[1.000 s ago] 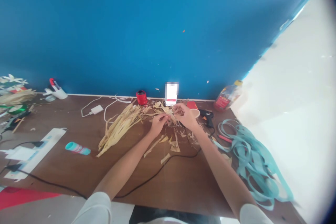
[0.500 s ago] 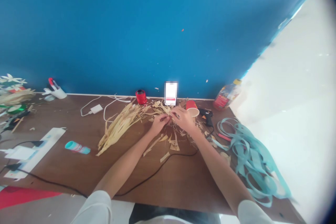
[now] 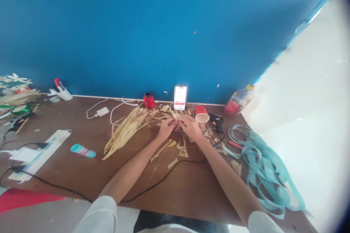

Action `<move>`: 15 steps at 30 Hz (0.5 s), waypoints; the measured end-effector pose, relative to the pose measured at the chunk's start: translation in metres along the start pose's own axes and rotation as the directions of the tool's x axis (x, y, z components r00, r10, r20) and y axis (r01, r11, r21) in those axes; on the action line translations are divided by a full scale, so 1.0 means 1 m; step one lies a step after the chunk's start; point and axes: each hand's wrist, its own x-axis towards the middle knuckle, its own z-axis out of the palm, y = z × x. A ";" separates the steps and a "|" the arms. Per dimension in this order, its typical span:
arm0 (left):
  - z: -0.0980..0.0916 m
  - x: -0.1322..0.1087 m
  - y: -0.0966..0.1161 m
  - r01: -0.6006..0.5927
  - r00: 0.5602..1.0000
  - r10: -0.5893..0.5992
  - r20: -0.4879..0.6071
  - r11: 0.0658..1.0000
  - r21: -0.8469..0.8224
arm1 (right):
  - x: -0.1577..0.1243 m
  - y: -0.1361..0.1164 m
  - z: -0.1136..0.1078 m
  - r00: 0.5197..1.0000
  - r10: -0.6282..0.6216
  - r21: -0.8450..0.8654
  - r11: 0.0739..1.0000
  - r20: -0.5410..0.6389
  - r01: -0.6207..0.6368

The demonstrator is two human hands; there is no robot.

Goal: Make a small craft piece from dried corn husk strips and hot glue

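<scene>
My left hand [image 3: 166, 129] and my right hand [image 3: 191, 127] meet over a litter of dried husk scraps, with their fingertips pinched close together. Between them a pale piece of dried corn husk [image 3: 177, 115] shows, partly covered by the fingers. Torn husk strips [image 3: 182, 150] lie on the table just below the hands. Left of them a long bundle of dried corn husks [image 3: 124, 133] slants across the wood. Beyond the fingers a lit phone [image 3: 180, 97] stands upright against the blue wall.
A red paper cup [image 3: 201, 113] lies tipped beside a black glue gun [image 3: 217, 122]. Its cable crosses the table. Loops of teal ribbon [image 3: 264, 160] and a bottle [image 3: 237, 102] are at right. At left are a power strip [image 3: 51, 149], a teal tube [image 3: 83, 150] and a red roll [image 3: 149, 101].
My right hand has turned slightly and its fingers have drawn closer to the left fingertips. The whole view has shifted a little.
</scene>
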 end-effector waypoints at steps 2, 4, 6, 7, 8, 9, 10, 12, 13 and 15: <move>0.000 0.000 0.001 -0.018 1.000 0.019 -0.015 0.999 0.027 | 0.000 -0.001 0.000 1.000 -0.009 0.009 1.000 -0.002 0.009; 0.000 -0.001 0.003 -0.034 0.999 0.035 -0.017 0.998 0.047 | 0.000 -0.002 0.000 1.000 -0.006 0.010 1.000 -0.017 0.007; -0.001 -0.001 0.003 -0.031 0.999 0.032 -0.015 0.998 0.051 | 0.002 -0.002 -0.002 0.999 0.013 -0.003 1.000 -0.037 -0.013; -0.001 -0.001 0.002 -0.024 1.000 0.024 -0.010 0.999 0.049 | 0.003 -0.002 -0.003 0.999 0.025 -0.012 1.000 -0.045 -0.025; -0.002 0.000 0.001 -0.016 1.000 0.016 -0.002 0.999 0.045 | 0.004 -0.002 -0.005 0.998 0.033 -0.018 0.999 -0.049 -0.034; -0.002 0.001 0.000 -0.009 1.000 0.008 0.011 0.999 0.040 | 0.005 -0.002 -0.006 0.998 0.037 -0.017 0.999 -0.047 -0.038; -0.003 0.001 -0.001 -0.003 0.999 0.002 0.032 1.000 0.032 | 0.007 -0.002 -0.007 0.999 0.037 -0.008 0.999 -0.038 -0.037; -0.004 0.003 -0.005 0.011 0.996 -0.011 0.087 1.000 0.008 | 0.010 -0.003 -0.009 0.999 0.031 0.033 0.999 -0.009 -0.031; -0.004 0.004 -0.006 0.019 0.993 -0.019 0.117 1.000 -0.004 | 0.011 -0.004 -0.010 1.000 0.027 0.058 0.998 0.010 -0.028; -0.005 0.005 -0.010 0.040 0.985 -0.035 0.170 0.999 -0.026 | 0.012 -0.005 -0.012 0.999 0.021 0.095 0.995 0.045 -0.025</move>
